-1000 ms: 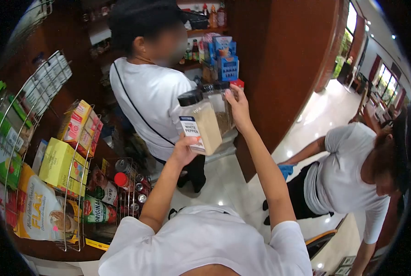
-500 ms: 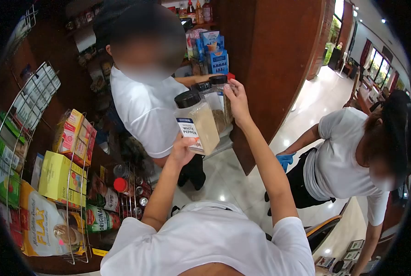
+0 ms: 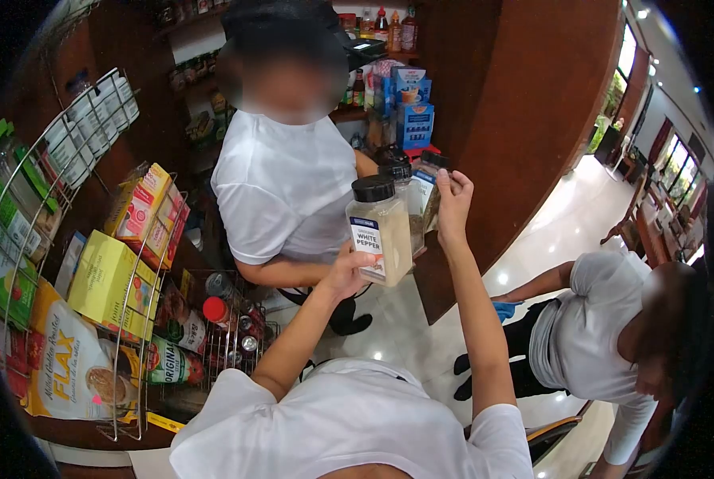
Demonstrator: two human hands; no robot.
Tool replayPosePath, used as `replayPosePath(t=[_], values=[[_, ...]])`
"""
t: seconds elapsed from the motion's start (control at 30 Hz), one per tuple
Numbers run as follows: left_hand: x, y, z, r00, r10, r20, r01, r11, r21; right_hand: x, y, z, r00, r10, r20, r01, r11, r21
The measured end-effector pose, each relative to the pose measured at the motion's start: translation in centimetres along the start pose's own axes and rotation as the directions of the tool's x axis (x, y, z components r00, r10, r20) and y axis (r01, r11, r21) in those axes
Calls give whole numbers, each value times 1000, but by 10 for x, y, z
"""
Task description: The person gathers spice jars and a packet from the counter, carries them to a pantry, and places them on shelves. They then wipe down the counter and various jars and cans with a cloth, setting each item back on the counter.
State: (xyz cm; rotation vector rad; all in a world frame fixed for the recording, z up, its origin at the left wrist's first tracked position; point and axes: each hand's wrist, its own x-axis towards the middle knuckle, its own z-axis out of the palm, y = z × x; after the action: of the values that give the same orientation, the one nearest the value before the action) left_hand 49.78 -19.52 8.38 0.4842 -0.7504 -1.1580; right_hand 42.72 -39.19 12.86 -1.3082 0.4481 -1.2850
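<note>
In my left hand (image 3: 347, 271) is a large clear jar of white pepper (image 3: 386, 239), upright with its black lid on and its label towards me. My fingers are closed round its lower left side. Just behind it stands a second black-lidded spice jar (image 3: 414, 219), mostly hidden. My right hand (image 3: 454, 199) has its fingers closed at the upper right side of a third spice jar (image 3: 432, 188), farther back, with dark contents and a black lid. What supports the middle jar is hidden.
A person in a white shirt (image 3: 285, 184) stands close ahead. Wire racks on the left hold packets and boxes, including a flax bag (image 3: 73, 363). Beyond the jars is a brown wooden panel (image 3: 484, 152). Another person (image 3: 584, 319) bends at the right, with a blue glove (image 3: 504, 309).
My hands and the jars have shifted right and slightly down in view. The person ahead has turned more towards me. The person at the right is bent lower.
</note>
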Motion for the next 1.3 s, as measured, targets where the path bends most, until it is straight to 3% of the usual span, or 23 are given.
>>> replayPosePath(t=[0.13,0.2,0.33,0.4,0.43,0.47,0.5,0.53,0.67,0.73,0.87,1.03,1.1,1.3], values=[[2,-8,-14,998,31,-54,-31,1000,6,9,3,-7,998,53,-40,-57,990,-127],[3,-10,-24,997,37,-74,-35,999,32,16,11,-11,998,-64,13,65,977,-201],[5,-11,-28,995,29,-94,-28,1000,14,18,14,-17,996,-91,13,91,971,-220],[7,-12,-29,997,62,-55,-66,996,-68,13,21,-21,991,-124,-53,81,864,-497],[9,-13,-28,997,60,-50,-63,996,-69,-2,3,-15,999,-24,35,30,977,-210],[10,-13,-26,996,66,-55,-69,996,-62,-8,-1,-22,982,89,166,-46,968,-246],[11,-14,-25,996,72,-60,-75,996,-55,-17,-17,-22,922,299,247,-245,943,-227],[11,-14,-22,996,71,-57,-74,996,-57,-26,-28,-22,809,487,328,-435,872,-224],[14,-19,-15,999,7,-53,-7,1000,9,-43,-23,-31,768,488,416,-429,873,-233],[17,-20,-10,999,-15,-35,16,999,35,-46,-24,-37,782,392,484,-296,918,-265],[19,-21,-7,999,-52,4,52,997,52,-48,-30,-48,766,397,505,-331,918,-219],[22,-27,-17,992,-119,43,116,992,58,-51,-24,-57,805,234,545,-177,972,-155],[22,-26,-14,996,-51,77,49,998,24,-52,-28,-58,806,241,541,-176,970,-169],[22,-28,-15,998,-41,37,40,998,41,-53,-14,-60,872,215,441,-143,971,-191]])
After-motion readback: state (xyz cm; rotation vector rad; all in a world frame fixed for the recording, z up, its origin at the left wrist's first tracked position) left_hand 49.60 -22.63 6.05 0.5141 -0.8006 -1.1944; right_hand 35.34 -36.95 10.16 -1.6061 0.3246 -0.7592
